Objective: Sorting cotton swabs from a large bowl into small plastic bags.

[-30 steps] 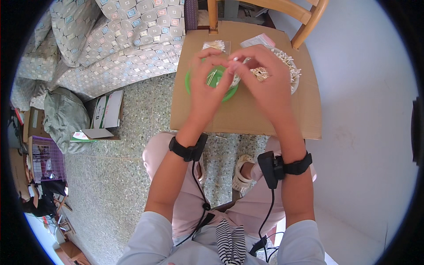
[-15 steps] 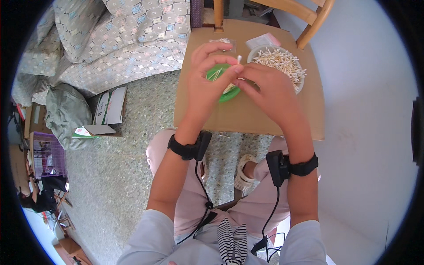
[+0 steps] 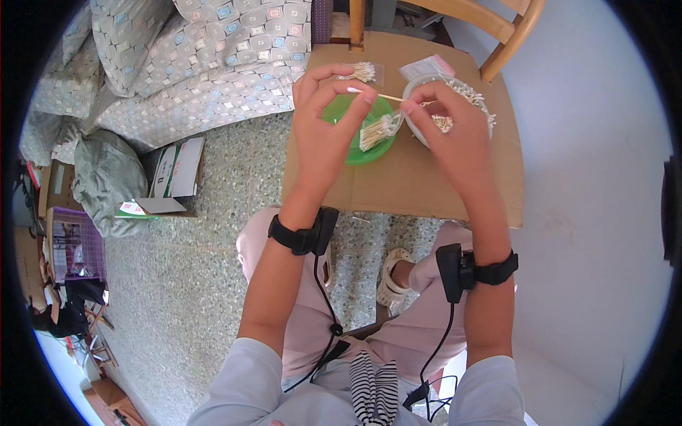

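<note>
Pinching cotton swab [image 3: 383,95], both hands [image 3: 328,135] closed

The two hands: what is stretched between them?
One cotton swab, pinched by the left hand and right hand, above a green bowl; head view.

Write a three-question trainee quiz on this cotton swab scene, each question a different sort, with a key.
1. True or false: the left hand and right hand hold a single cotton swab between them.
2. Multiple choice: the green dish rests on A) the patterned cushion, B) the cardboard sheet, C) the floor.
3. Fill in: the loose pile of swabs under the right hand lies in a white ____.

Key:
1. True. The left fingertips pinch the white tip and the right fingers hold the stick end.
2. B. The cardboard lies across the wooden chair.
3. Bowl. A small bundle of swabs hangs in a clear bag over the green dish.
</note>
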Motion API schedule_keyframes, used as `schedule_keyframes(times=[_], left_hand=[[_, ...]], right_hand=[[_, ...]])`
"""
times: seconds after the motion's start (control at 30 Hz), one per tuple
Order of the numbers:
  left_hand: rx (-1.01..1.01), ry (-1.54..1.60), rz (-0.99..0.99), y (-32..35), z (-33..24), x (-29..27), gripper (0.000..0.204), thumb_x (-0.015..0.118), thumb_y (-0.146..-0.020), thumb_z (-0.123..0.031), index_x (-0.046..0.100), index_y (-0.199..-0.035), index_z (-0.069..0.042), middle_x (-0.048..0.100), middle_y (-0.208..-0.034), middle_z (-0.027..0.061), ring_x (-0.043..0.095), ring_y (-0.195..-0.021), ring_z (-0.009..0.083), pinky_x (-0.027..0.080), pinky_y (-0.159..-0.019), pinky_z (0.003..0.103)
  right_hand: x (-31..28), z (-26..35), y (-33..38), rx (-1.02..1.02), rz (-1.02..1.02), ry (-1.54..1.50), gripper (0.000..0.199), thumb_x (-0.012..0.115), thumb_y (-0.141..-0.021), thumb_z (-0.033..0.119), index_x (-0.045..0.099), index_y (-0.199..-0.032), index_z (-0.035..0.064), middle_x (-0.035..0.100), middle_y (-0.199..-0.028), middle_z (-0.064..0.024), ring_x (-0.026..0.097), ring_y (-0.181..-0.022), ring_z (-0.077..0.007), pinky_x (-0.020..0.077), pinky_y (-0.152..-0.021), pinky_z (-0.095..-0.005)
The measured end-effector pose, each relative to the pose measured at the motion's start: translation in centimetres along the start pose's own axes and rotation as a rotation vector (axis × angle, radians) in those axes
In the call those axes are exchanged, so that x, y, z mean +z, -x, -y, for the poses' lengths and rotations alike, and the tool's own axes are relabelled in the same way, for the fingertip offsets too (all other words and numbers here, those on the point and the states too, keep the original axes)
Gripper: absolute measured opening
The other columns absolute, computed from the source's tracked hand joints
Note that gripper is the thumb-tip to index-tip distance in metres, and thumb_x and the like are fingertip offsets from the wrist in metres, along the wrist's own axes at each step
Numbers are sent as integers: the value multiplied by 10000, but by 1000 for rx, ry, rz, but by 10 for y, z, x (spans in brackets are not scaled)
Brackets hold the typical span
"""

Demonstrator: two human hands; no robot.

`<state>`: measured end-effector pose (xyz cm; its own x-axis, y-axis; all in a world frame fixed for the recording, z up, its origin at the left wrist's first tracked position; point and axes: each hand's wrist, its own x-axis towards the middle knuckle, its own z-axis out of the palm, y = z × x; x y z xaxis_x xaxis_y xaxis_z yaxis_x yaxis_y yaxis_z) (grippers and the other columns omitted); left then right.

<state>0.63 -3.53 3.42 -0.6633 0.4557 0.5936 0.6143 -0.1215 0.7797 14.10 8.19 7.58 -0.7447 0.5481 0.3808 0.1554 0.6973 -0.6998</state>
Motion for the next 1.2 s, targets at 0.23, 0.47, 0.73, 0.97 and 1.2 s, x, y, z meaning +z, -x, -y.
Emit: schedule_keyframes(times=[0.23,0.47,0.73,0.97,1.2], left_hand=[[36,38,123,-8,2,-13,130,778,-801,-125,751,-916,-72,531,-1314,103,453,-1278,240,298,-1102,383],[64,41,139,-7,5,-14,149,774,-799,-114,751,-944,-91,534,-1318,94,439,-1290,233,322,-1093,377],[18,-249,270,5,39,-3,215,698,-859,-221,704,-1029,-91,624,-1199,95,540,-1149,290,394,-1005,400],[-46,-393,358,18,35,9,275,680,-871,-291,697,-1027,-66,669,-1034,141,607,-1018,310,456,-907,398],[-72,-610,393,23,33,27,378,644,-896,-410,691,-989,-46,689,-883,133,666,-778,312,514,-684,406]], right_hand=[[-4,3,-4,-35,-91,-214,170,706,-851,175,639,-931,41,668,-842,-30,653,-732,-159,505,-720,-296],[-10,5,-3,-79,-57,-188,149,700,-849,146,636,-925,35,669,-848,-30,650,-727,-161,505,-714,-285],[-39,-64,-11,45,52,220,172,674,-876,227,665,-970,84,691,-841,-84,659,-739,-238,508,-688,-352],[-14,-89,-11,136,84,297,193,629,-899,292,678,-984,125,708,-864,-90,681,-789,-275,511,-672,-390],[2,-85,-16,99,155,357,190,629,-890,296,688,-979,140,715,-865,-81,684,-794,-287,517,-674,-407]])
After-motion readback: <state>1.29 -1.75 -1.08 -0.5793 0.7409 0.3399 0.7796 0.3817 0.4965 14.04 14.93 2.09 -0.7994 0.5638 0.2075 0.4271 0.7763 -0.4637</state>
